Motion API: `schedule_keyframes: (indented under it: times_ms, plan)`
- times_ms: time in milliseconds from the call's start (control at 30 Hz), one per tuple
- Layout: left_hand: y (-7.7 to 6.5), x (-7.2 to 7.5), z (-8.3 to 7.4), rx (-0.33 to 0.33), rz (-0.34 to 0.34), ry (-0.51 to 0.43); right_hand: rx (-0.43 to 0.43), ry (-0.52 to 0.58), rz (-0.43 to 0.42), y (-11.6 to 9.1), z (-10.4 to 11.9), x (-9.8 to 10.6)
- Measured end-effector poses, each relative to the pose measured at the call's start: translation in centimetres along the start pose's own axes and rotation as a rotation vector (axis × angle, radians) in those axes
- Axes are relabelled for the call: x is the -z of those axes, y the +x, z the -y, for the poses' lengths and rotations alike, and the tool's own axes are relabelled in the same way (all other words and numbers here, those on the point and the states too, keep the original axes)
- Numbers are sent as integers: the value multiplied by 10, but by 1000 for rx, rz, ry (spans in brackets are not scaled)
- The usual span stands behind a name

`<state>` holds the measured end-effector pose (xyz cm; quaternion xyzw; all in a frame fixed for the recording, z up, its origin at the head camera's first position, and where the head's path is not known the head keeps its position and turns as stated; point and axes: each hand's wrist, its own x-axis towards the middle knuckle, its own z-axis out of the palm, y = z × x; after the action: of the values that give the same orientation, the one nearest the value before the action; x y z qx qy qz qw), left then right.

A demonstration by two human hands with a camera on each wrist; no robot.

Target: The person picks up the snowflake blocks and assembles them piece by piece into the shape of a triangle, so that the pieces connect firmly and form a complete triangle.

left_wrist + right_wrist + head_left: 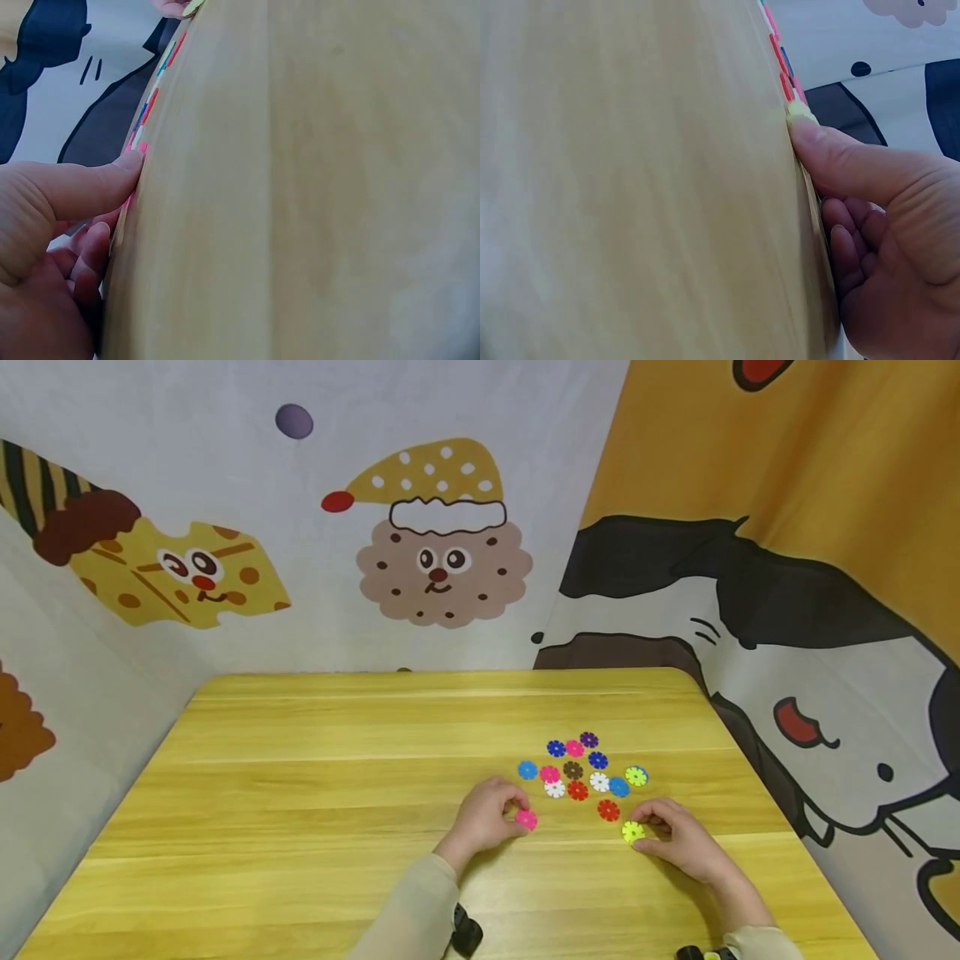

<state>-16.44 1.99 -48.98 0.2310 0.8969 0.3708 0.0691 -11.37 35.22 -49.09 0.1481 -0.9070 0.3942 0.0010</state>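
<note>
My left hand point(487, 817) pinches a pink notched plastic disc point(527, 820) between thumb and fingertips, low over the table. To the right, my right hand point(678, 839) holds a yellow notched disc point(633, 832) the same way. In the left wrist view the left thumb point(97, 184) covers most of the pink disc. The right wrist view shows the yellow disc's edge point(801, 112) beyond the right thumb. Just left of the yellow disc lies a red disc point(608, 810). Several loose discs lie beyond the hands, among them a brown one point(573, 770) and a white one point(554, 788).
A wood-grain table point(300, 827) carries everything. At the right of the loose discs, a yellow disc point(636, 776) overlaps a blue one. A dark purple disc point(589, 739) lies farthest back. Behind the table hangs a cartoon-printed curtain point(300, 643).
</note>
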Motion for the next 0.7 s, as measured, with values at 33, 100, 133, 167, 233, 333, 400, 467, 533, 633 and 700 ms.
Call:
schedule_keyframes:
  times_ms: [33,100,133,167,233,333,400,467,533,633,700]
  plan:
    - [0,0,0,1,0,-4,-19,9,-5,1,0,0]
    - [-1,1,-1,1,-2,-23,-67,23,-18,2,2,-1]
    - [-1,1,-1,1,-3,-38,-88,22,-25,3,2,-1]
    - [-1,1,-1,3,-4,-60,-106,24,-35,3,3,-2]
    - [-2,1,-1,4,-8,-111,-133,20,-53,5,4,-3]
    - [-2,1,0,10,-16,-162,-150,-2,-73,9,7,-3]
    - [-3,1,0,8,-20,-179,-153,-24,-83,11,9,-3]
    - [-4,2,0,16,-17,-183,-144,-43,-91,13,14,-3]
    - [-5,3,1,27,-12,-216,-133,-52,-96,17,21,-5]
    - [-9,6,3,53,-21,-304,-96,-22,-108,25,35,-13]
    - [-11,9,4,63,-50,-365,-64,10,-114,31,45,-21]
